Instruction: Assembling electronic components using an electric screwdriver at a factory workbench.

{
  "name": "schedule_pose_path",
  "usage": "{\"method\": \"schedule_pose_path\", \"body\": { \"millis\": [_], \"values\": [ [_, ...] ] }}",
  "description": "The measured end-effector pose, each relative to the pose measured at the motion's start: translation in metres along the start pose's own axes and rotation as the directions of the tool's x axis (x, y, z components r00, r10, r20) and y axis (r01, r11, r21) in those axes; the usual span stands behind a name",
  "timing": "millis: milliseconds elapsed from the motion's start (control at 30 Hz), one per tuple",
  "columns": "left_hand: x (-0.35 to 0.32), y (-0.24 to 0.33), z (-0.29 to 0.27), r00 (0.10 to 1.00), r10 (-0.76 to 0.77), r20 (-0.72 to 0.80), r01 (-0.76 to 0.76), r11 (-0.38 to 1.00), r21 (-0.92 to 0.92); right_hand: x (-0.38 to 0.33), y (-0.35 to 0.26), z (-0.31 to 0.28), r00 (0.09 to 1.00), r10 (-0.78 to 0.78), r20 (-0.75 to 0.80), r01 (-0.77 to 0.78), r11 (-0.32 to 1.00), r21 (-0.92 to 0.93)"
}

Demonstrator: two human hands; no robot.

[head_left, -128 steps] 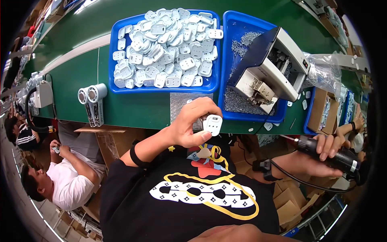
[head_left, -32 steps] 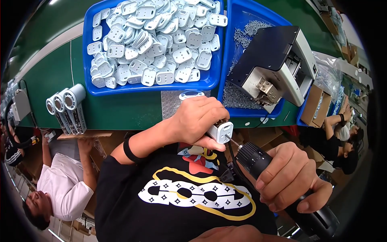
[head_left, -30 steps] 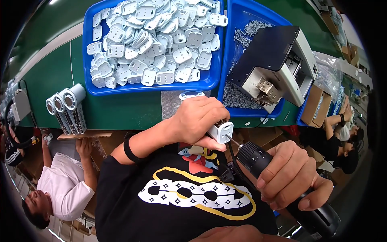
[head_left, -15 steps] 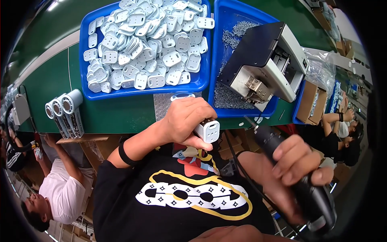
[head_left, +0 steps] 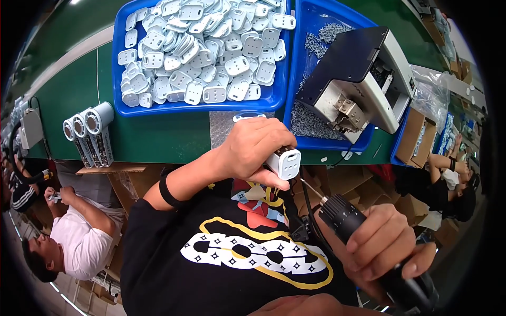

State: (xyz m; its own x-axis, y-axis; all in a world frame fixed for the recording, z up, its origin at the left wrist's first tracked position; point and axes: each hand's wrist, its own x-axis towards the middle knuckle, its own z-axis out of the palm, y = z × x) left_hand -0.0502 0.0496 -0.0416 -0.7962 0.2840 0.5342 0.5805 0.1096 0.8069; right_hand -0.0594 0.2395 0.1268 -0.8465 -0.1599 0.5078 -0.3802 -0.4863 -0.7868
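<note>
- From the head view, I see the left hand (head_left: 255,147) clamped around a pale plastic housing, its rounded, holed end cap (head_left: 289,166) facing out in front of the chest.
- The right hand's (head_left: 382,239) fingers are wrapped around a black cylindrical power screwdriver (head_left: 340,215), its thin steel bit just beside the cap; I can't tell whether it carries a screw.
- To my eye, this is the screw-fastening step.
- The next move probably calls for a steady cap and the bit square to a hole.
</note>
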Motion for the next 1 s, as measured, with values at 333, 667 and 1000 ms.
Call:
{"method": "schedule_pose_path", "body": {
  "millis": [333,667,1000],
  "values": [
    [0.002,0.003,0.000,1.000,0.005,-0.002,-0.005,1.000,-0.012,0.004,0.014,0.006,0.994,0.009,0.111,-0.007,1.000,-0.017],
    [0.003,0.006,0.004,0.998,-0.008,-0.064,0.007,1.000,-0.022,0.008,0.018,0.000,0.978,0.055,0.201,-0.063,0.997,0.035],
    [0.010,0.021,-0.009,0.968,-0.214,0.127,0.208,0.976,0.065,0.004,0.024,-0.013,0.970,-0.097,0.225,0.082,0.994,0.073]
  ]
}}
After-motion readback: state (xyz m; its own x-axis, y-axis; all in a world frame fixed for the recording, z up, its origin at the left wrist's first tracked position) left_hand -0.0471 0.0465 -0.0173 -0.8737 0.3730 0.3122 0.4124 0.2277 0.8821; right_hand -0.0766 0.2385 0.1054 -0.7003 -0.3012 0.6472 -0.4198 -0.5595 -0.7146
